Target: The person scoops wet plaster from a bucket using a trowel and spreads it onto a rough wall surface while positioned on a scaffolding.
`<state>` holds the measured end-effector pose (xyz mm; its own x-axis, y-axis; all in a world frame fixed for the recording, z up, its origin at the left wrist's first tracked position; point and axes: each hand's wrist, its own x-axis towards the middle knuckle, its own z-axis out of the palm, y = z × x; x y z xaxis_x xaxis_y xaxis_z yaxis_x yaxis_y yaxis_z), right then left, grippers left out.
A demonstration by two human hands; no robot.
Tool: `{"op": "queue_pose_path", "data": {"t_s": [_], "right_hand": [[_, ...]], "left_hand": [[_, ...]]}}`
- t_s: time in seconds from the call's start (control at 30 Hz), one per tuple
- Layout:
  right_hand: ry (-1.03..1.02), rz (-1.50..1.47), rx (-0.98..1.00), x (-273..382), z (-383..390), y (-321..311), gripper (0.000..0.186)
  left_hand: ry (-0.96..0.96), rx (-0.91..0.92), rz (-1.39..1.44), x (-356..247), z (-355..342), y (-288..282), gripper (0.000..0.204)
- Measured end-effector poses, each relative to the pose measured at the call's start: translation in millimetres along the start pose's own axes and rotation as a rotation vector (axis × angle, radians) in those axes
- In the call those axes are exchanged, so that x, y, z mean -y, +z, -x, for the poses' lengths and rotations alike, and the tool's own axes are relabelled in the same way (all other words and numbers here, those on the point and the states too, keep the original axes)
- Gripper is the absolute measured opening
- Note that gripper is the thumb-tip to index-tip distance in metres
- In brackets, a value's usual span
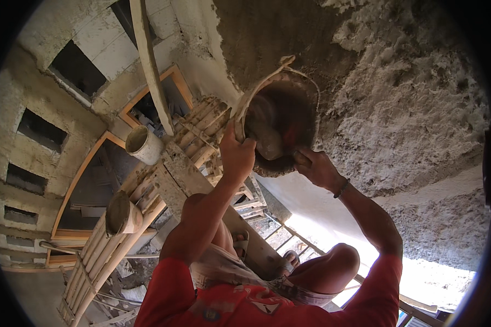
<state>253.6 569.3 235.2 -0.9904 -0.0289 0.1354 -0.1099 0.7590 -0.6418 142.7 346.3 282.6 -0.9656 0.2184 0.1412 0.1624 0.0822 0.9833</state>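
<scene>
A mortar-stained bucket (312, 117) with a pale cord over its rim is tilted in front of me, its mouth facing my view. My left hand (238, 155) is closed on the bucket's left rim. At the lower right of the rim my right hand (317, 170) is closed. Whether it grips the rim or a tool's handle there, I cannot make out. A rounded grey lump (266, 140) shows inside the dark bucket, its kind unclear. Behind the bucket, the wall has a smooth dark patch of wet plaster (278, 32).
Rough, lumpy wall (409, 109) spreads to the right. On the left, a bamboo scaffold (112, 245) carries a white bucket (147, 147) and another pale bucket (126, 218). A wooden plank (251, 245) runs under my feet. A slanting pole (150, 68) rises near wooden frames (73, 196).
</scene>
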Motion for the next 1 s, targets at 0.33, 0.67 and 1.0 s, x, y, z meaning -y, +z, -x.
{"op": "queue_pose_path", "data": {"t_s": [0.33,0.67,1.0], "right_hand": [[-0.142,0.170,-0.003,66.1,-1.8,-108.7,0.054],[-0.688,0.200,-0.129,209.5,-35.9,-210.1,0.048],[0.016,0.035,-0.178,145.9,-148.0,-264.8,0.045]], "left_hand": [[-0.053,-0.205,0.293,6.8,-10.0,-65.6,0.049],[-0.135,-0.376,0.340,-9.7,4.2,-100.5,0.049],[-0.172,-0.287,0.261,-5.5,17.4,-114.1,0.058]]}}
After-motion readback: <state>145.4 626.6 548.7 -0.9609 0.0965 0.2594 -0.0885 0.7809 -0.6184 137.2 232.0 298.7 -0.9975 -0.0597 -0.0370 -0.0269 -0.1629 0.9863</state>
